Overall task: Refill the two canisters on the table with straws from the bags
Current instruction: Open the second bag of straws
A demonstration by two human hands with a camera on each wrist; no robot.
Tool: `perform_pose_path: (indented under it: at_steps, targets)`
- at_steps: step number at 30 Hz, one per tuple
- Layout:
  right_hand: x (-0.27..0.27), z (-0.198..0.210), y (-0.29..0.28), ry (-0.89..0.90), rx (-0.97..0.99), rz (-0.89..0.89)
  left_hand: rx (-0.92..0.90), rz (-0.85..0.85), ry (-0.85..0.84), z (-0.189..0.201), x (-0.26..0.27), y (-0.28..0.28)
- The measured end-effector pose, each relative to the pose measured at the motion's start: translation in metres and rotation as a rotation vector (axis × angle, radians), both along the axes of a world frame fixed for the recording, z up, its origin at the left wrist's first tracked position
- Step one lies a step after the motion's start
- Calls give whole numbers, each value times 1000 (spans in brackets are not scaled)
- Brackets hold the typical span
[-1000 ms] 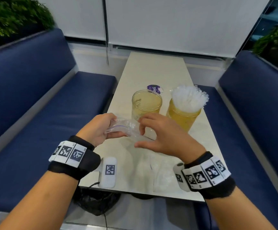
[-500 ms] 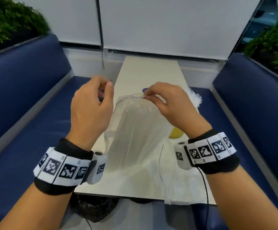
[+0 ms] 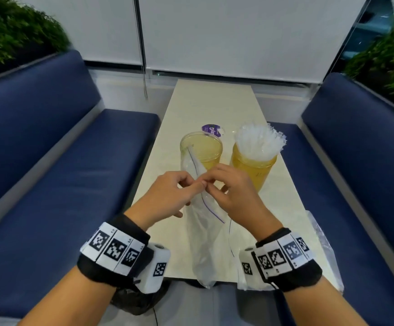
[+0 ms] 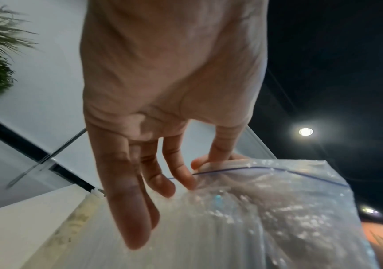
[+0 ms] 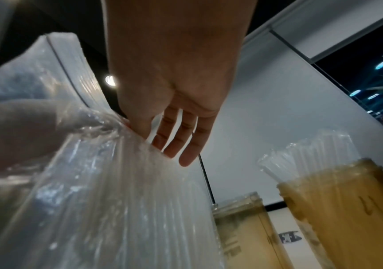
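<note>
Two amber translucent canisters stand mid-table. The left canister (image 3: 201, 149) (image 5: 243, 229) has no straws standing in it; the right canister (image 3: 253, 170) (image 5: 347, 209) is packed with clear straws (image 3: 258, 142) (image 5: 305, 154). Both hands hold a clear zip bag of straws (image 3: 203, 243) (image 4: 255, 209) (image 5: 94, 191) upright above the table's near end. My left hand (image 3: 167, 196) (image 4: 186, 174) pinches its zip edge with thumb and fingers. My right hand (image 3: 231, 194) (image 5: 163, 138) pinches the same edge from the other side.
The narrow beige table (image 3: 212, 102) runs away from me between two blue benches (image 3: 61, 161) (image 3: 356, 172). A purple round lid (image 3: 211, 130) lies behind the left canister. Another clear plastic bag (image 3: 323, 245) lies at the table's near right corner. Plants sit behind both benches.
The bag came up off the table, was held high in front of the canisters, and now sits lower. Both hands have closed in on one spot of its zip edge.
</note>
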State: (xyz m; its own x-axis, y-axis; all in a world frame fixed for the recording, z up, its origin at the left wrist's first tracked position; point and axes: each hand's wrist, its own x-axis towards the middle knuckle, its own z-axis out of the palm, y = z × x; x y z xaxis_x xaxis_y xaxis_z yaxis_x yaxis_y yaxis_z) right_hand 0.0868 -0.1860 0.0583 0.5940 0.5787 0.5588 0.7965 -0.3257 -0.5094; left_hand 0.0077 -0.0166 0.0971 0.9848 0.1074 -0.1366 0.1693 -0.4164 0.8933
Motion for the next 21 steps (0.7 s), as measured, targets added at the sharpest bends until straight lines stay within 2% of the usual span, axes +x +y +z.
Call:
perform_pose_path:
  at_steps: [4,8,11,15,21]
  targets:
    - [-6,1,4,239,168,-144,32,-7,-29,-4,4,-10]
    - [0,10,5,418,115,-217,1,-30,-40,-10,5,-17]
    - [2,12,3,537,32,-216,-59,-12,-35,-17,4,-17]
    - [3,15,-1,706,28,-173,-156,-13,-37,-24,4,-10]
    - [0,20,-2,789,4,-118,-294,-1,10,-29,3,-5]
